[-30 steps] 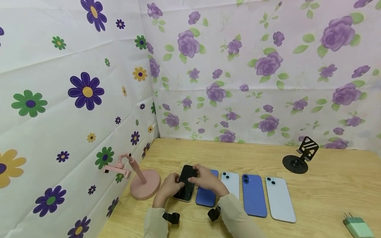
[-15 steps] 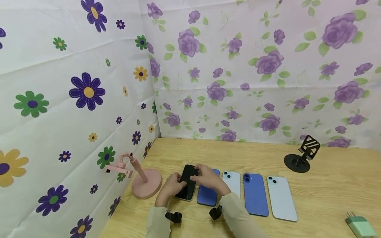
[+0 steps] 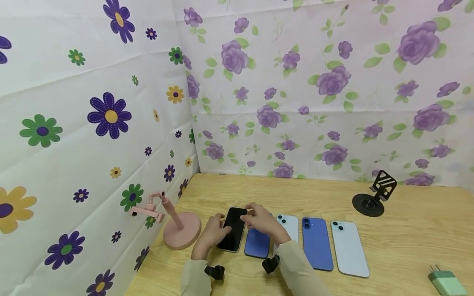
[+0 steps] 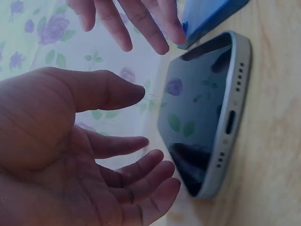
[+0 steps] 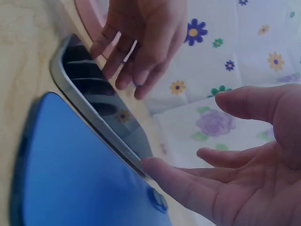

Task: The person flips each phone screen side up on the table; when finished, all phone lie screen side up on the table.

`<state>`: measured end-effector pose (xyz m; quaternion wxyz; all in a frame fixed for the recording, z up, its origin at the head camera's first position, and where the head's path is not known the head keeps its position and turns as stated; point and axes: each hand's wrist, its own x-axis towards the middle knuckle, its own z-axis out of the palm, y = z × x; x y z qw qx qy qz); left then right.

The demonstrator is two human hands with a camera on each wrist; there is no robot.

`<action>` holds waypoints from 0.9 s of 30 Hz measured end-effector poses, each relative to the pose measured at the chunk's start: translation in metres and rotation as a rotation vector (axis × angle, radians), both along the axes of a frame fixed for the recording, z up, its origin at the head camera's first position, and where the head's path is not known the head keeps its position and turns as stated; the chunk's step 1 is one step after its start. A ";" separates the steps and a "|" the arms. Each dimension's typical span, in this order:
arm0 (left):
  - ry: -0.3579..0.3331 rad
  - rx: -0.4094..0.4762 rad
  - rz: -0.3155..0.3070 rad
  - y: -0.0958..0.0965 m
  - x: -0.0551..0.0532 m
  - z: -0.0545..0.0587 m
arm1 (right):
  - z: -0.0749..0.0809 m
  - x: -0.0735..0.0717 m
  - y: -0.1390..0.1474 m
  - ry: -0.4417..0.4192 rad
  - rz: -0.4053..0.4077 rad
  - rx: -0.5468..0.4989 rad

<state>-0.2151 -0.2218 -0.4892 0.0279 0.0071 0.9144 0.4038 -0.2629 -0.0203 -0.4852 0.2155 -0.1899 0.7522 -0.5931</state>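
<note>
- Left hand point(image 3: 214, 232), thumb and fingers apart, is at the left side of the black-screened phone point(image 3: 235, 237); whether it touches is unclear.
- Right hand point(image 3: 262, 220), fingers also parted, is by that phone's far right edge; contact cannot be told.
- Black-screened phone lies face up on the wooden table point(image 3: 303, 193), leftmost in the row.
- Just right of it, the first blue phone point(image 3: 257, 243) lies face down, partly hidden by the right hand.
- Pink stand point(image 3: 182, 233) is left of the left hand.
- Black stand point(image 3: 368, 205) is at far right.
</note>
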 end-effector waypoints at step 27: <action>0.035 0.207 -0.373 0.036 0.005 0.003 | 0.009 -0.016 0.031 0.149 -0.256 0.005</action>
